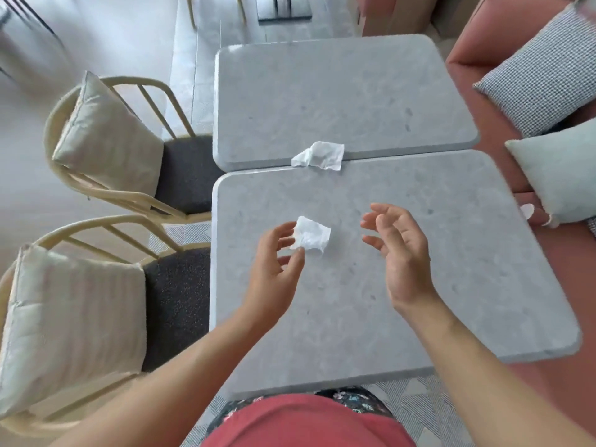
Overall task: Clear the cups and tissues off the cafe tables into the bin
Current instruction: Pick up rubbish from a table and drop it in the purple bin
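- Left hand (pixel 274 262): half open, fingers loosely curved. Index tip and thumb tip sit at the left edge of the near tissue (pixel 311 237). Can't tell if the pinch has closed.
- Right hand (pixel 400 256): open, fingers relaxed and a bit curled, holds nothing. It hovers over the near table (pixel 451 269), apart from the near tissue.
- Near tissue: crumpled, white, mid near table, left of centre. Can't tell if it lies on the top or is just lifted.
- Far tissue (pixel 321 154): crumpled, lies across the seam where the near table meets the far table (pixel 338 91). Nothing touches it.
- Cups: none in view on either table. Bin: not in view.
- Small white thing (pixel 528 210) on the sofa (pixel 467 46) edge, by a cushion (pixel 558 175). Too small to tell what it is.
- Two chairs (pixel 180 169) left of the tables, sofa on the right.
- Progress, judged: looks like the late part. No cups show on the tops, and two tissues are left.
- Step in hand, judged: pick up the near tissue with the left hand.
- Left to do: grab the far tissue, likely with the free right hand, then carry both to the bin, wherever it is.
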A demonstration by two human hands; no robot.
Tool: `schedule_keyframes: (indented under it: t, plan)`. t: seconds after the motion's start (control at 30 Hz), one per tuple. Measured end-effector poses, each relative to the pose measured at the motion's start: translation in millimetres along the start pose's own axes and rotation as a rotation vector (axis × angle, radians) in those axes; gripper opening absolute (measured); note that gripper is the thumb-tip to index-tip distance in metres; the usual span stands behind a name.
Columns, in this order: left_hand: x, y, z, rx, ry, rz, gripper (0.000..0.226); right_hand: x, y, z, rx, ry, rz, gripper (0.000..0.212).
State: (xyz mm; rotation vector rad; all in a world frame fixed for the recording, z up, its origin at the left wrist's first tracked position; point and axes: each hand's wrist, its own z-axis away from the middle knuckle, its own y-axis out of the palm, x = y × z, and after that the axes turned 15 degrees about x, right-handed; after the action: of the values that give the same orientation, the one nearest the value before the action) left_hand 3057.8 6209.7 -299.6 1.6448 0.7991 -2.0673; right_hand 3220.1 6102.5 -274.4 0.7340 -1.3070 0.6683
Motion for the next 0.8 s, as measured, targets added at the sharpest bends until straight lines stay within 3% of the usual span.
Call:
schedule_keyframes:
  t: [0.17, 0.33, 0.53, 0.7, 0.8]
  plan:
    - [44.0, 22.1, -53.3, -0.028, -0.162, -0.159, 0.046, -11.1, -19.2, -26.6, 0.04, 0.057, 0.025, 0.028]
    - [104.1, 51.0, -108.8, 0.122, -0.34, -0.443, 0.066, -23.3, -43.5, -29.9, 0.011, 0.111, 0.052, 0.043]
    - [147.6, 75.4, -153.8, 0.259, -0.422, -0.863, 0.069, -39.3, -76.6, -18.3, -0.002, 0.179, 0.116, 0.04]
    - [162.5, 76.4, -163.4, 0.23, -0.414, -0.96, 0.058, -49.4, -104.1, -5.8, -0.025, 0.217, 0.13, 0.042]
    - [161.0, 72.1, -165.9, 0.172, -0.348, -0.828, 0.046, -51.0, -111.1, -7.1, -0.011, 0.21, 0.126, 0.045]
